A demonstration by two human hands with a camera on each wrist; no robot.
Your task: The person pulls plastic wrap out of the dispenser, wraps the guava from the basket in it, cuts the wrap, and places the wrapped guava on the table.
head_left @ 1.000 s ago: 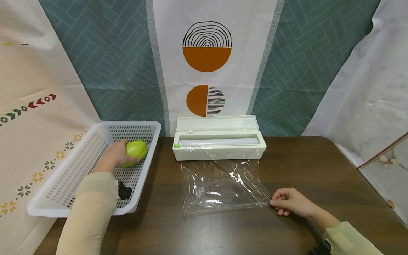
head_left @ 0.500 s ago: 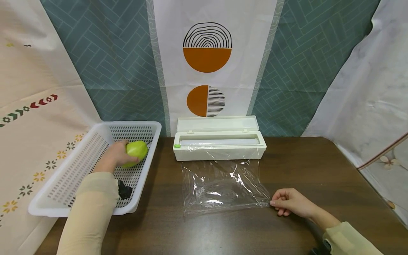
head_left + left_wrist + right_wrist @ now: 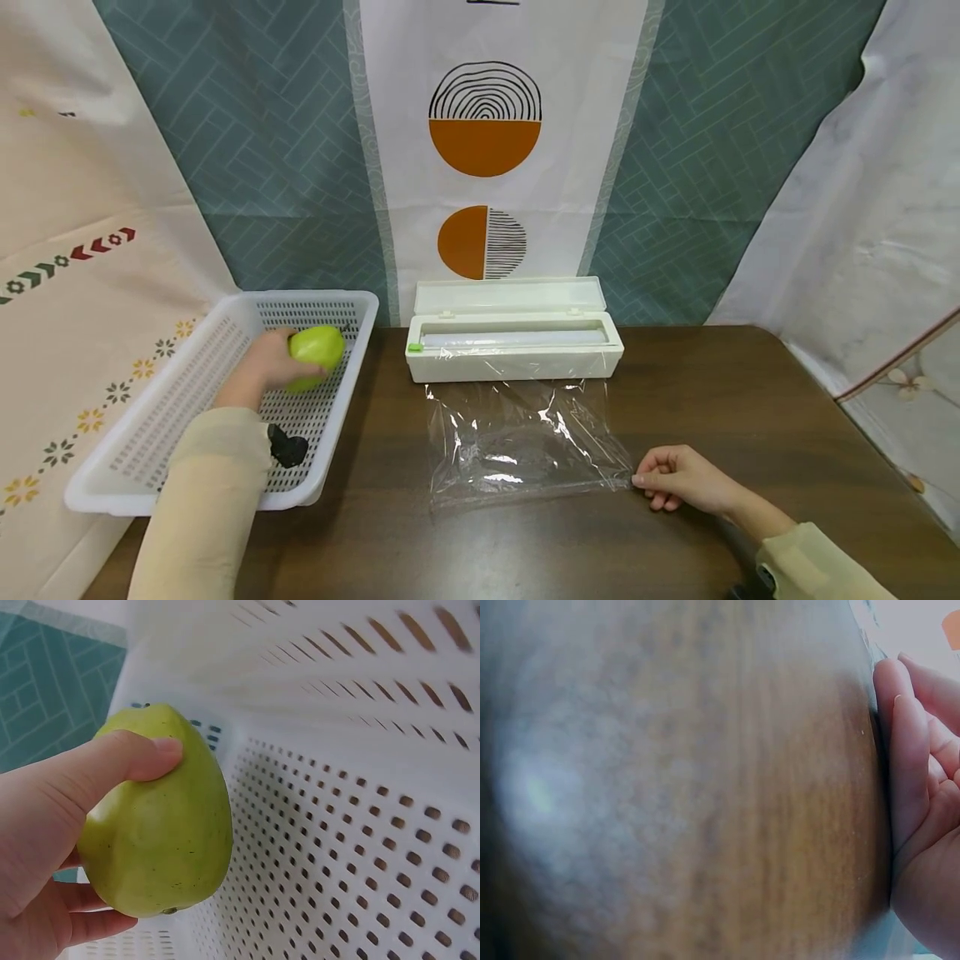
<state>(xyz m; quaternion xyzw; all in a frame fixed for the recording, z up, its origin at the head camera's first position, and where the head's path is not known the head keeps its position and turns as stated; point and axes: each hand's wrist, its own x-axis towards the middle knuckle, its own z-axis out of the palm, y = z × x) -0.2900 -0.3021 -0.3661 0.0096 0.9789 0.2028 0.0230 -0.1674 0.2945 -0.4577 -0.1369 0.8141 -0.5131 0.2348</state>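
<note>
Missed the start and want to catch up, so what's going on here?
A person's left hand grips a green fruit inside a white perforated basket. The right hand pinches the near right corner of a sheet of clear plastic wrap, which stretches out from a white dispenser with its lid up. At this moment, the fruit is unwrapped and off to the left of the sheet.
</note>
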